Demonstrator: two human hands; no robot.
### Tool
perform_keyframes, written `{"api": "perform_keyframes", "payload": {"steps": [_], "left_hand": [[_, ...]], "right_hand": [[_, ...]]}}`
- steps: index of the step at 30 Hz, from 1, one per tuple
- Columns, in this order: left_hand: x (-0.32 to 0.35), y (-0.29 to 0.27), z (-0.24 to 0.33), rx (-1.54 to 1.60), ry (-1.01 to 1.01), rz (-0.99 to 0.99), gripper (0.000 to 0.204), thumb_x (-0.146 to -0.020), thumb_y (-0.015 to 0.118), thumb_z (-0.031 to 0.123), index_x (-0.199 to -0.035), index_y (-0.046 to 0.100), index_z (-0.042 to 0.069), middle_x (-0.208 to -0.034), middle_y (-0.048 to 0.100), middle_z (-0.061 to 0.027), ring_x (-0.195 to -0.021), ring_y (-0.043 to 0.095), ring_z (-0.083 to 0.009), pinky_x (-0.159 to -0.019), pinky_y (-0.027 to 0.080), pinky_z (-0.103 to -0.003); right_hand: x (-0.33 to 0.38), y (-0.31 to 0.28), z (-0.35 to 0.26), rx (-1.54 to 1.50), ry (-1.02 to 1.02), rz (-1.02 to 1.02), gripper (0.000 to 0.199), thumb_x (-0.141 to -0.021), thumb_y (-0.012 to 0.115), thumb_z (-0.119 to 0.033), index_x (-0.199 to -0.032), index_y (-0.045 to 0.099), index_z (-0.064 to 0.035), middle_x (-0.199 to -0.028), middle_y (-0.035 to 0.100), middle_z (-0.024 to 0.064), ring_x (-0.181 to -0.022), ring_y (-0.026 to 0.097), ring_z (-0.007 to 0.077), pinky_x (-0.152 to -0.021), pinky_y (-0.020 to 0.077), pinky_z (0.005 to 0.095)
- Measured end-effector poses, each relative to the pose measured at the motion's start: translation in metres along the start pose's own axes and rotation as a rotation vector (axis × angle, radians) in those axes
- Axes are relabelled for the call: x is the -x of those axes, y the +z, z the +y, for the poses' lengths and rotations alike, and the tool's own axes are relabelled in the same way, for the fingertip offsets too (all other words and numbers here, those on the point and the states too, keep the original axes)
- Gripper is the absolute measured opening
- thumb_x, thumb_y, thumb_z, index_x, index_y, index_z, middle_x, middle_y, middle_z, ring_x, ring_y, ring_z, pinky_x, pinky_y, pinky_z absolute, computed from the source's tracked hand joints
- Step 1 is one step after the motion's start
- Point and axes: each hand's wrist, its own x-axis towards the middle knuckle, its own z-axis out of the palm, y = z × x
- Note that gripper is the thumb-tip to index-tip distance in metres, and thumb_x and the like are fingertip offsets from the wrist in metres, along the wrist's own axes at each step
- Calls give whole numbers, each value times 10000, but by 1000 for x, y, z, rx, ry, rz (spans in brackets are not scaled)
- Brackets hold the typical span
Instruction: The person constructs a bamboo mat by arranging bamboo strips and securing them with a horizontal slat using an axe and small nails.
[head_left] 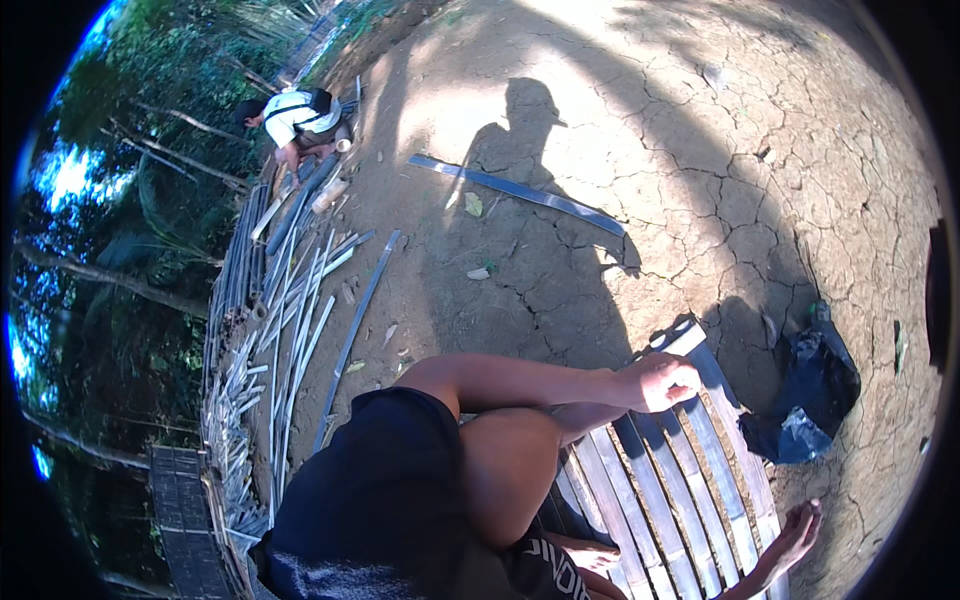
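My left hand [662,383] is closed in a fist over the top end of a slatted bamboo panel [650,480]. Whatever sits inside its fingers, if anything, is hidden. A pale crosspiece end [682,338] juts out just beyond that fist. Lower right, my right hand [798,533] hangs beside the panel's right edge, fingers loosely bent and apart, with nothing visible in them. The panel's flat strips run side by side with narrow gaps, and my bent leg [510,470] covers part of its left side.
A crumpled black plastic bag [800,390] lies right of the panel. One bamboo strip [515,195] rests on the cracked ground ahead. Piled strips and poles [285,330] line the left, where another person [300,118] bends over them. Trees stand beyond.
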Motion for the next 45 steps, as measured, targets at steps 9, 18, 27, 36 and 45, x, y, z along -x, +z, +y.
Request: {"api": "perform_keyframes", "payload": {"steps": [9, 18, 27, 36, 45], "left_hand": [[14, -6, 76, 367, -300, -323, 269, -930, 659, 127, -1171, 627, 12, -965, 692, -125, -906, 677, -194, -806, 546, -327], [27, 11, 92, 427, -346, -491, 336, -943, 680, 194, -1237, 624, 41, -970, 651, -42, -923, 600, -112, -831, 490, -277], [21, 10, 84, 603, -388, -439, 235, -935, 675, 84, -1162, 632, 40, -959, 658, -26, -882, 615, -95, -833, 518, -271], [-27, 0, 59, 314, -238, -323, 237, -896, 633, -31, -1127, 622, 23, -883, 669, -80, -792, 626, -136, -737, 530, -309], [79, -165, 100, -82, -633, 90, 116, -900, 650, 49, -1005, 685, 17, -895, 685, -125, -815, 680, -242, -725, 520, -353]], "right_hand": [[139, 168, -61, -214, 238, -583, 145, -990, 625, -146, -969, 586, -8, -729, 631, 65, -622, 590, 125, -575, 501, 276], [167, 174, -34, -272, 273, -538, 172, -964, 667, -172, -853, 579, -73, -644, 577, 35, -497, 513, 95, -448, 424, 240], [163, 201, -41, -365, 351, -420, 182, -962, 669, -160, -826, 581, -77, -627, 550, 18, -500, 474, 92, -468, 404, 242], [107, 230, -54, -364, 512, -405, 181, -968, 660, -168, -825, 588, -82, -628, 573, 29, -489, 492, 105, -469, 408, 258], [98, 175, -109, 568, 339, -595, 275, -994, 578, -198, -1159, 622, 18, -886, 678, 83, -781, 627, 133, -715, 522, 288]]}}
